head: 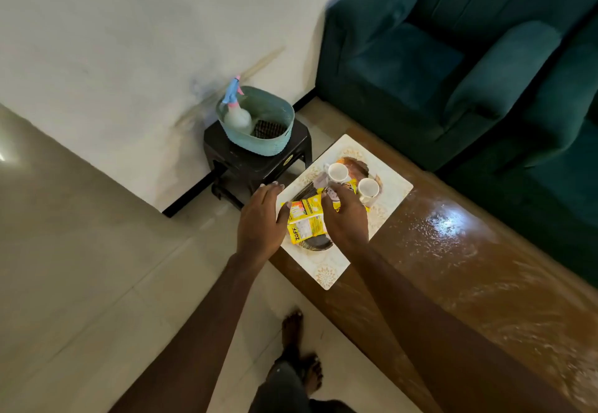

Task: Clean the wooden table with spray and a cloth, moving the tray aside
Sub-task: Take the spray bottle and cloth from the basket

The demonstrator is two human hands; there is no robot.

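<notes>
Our left hand [262, 218] lies straight-fingered on the tray [326, 270], our right hand [344, 218] unclear in grip; tilting could topple the cups [369, 186].

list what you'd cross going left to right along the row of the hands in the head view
floor → left hand → packets → right hand → table → sofa

Wall: white [129, 40], scuffed and stained near the stool, with black skirting [187, 195] along its foot.
Floor: pale glossy tiles [81, 267].
Sofa: dark green velvet [453, 57], far right.
Stool: black [239, 163], against the wall.
</notes>
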